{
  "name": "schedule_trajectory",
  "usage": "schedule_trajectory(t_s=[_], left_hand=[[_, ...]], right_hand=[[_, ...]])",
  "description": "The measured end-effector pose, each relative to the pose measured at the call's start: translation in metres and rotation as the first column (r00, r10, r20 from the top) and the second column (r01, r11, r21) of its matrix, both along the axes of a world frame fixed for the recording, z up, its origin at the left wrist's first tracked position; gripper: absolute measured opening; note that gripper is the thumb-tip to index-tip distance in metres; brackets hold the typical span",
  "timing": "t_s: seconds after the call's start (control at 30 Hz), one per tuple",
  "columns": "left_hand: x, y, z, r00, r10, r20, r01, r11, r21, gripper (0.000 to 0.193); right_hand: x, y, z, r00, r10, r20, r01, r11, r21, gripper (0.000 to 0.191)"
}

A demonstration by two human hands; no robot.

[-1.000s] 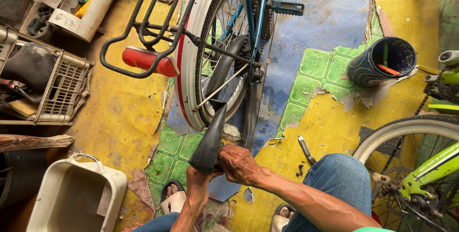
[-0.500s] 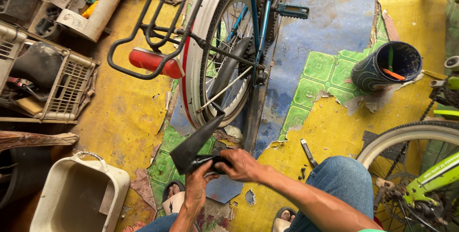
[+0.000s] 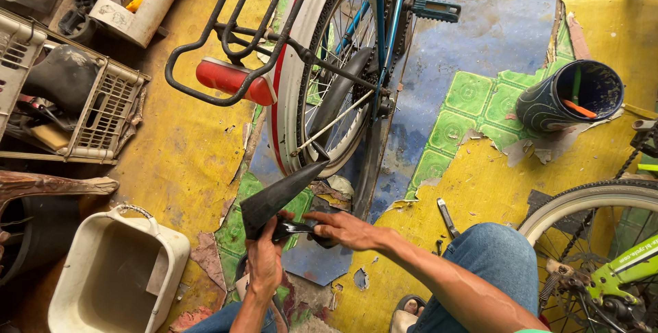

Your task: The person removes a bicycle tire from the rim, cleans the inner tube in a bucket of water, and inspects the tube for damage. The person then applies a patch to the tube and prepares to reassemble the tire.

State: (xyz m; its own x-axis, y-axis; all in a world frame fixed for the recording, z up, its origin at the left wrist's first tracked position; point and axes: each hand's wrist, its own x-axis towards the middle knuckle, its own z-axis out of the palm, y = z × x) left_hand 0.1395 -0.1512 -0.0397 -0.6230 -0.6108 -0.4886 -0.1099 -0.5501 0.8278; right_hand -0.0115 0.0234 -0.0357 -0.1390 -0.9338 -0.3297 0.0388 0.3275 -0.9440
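A black rubber inner tube (image 3: 281, 196) runs flat from the rear wheel (image 3: 329, 79) of a blue bicycle down to my hands. My left hand (image 3: 264, 257) grips the tube's lower folded end. My right hand (image 3: 346, 229) reaches in from the right and pinches the same black rubber just beside the left hand. The wheel has a white tyre with a red stripe, and a red reflector (image 3: 226, 79) hangs under the black rear rack (image 3: 226, 38). My knee in blue jeans (image 3: 490, 264) sits to the right.
A white plastic tub (image 3: 113, 271) stands at lower left, a wire crate (image 3: 75, 100) of parts at left. A black bucket (image 3: 572, 96) holding tools stands at right. A wrench (image 3: 447, 216) lies on the yellow floor. A green bicycle's wheel (image 3: 596, 237) is at lower right.
The tube, first held up along the wheel, has been pulled down and folded toward me. Both hands have dropped lower, and the right hand now pinches it beside the left.
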Motion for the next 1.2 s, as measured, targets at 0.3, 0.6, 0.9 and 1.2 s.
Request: schedule_trajectory(t_s=[0.3,0.6,0.9,1.2], left_hand=[[0.015,-0.017,-0.009,0.992,0.012,0.127,0.010,0.985,-0.173,0.029],[0.004,-0.013,0.016,0.987,-0.156,-0.039,0.156,0.988,0.005,0.030],[-0.002,-0.003,0.025,0.978,-0.181,-0.105,0.195,0.969,0.154,0.032],[0.005,-0.009,-0.002,0.988,-0.071,-0.134,0.094,0.980,0.177,0.034]], right_hand=[[0.003,-0.012,-0.004,0.927,-0.018,-0.374,-0.079,0.966,-0.244,0.060],[0.011,-0.016,-0.022,0.985,0.167,0.049,-0.168,0.986,0.014,0.072],[0.011,-0.014,-0.016,0.923,-0.044,0.383,0.104,0.985,-0.136,0.088],[0.003,-0.010,0.012,0.927,-0.293,-0.234,0.183,0.898,-0.400,0.061]])
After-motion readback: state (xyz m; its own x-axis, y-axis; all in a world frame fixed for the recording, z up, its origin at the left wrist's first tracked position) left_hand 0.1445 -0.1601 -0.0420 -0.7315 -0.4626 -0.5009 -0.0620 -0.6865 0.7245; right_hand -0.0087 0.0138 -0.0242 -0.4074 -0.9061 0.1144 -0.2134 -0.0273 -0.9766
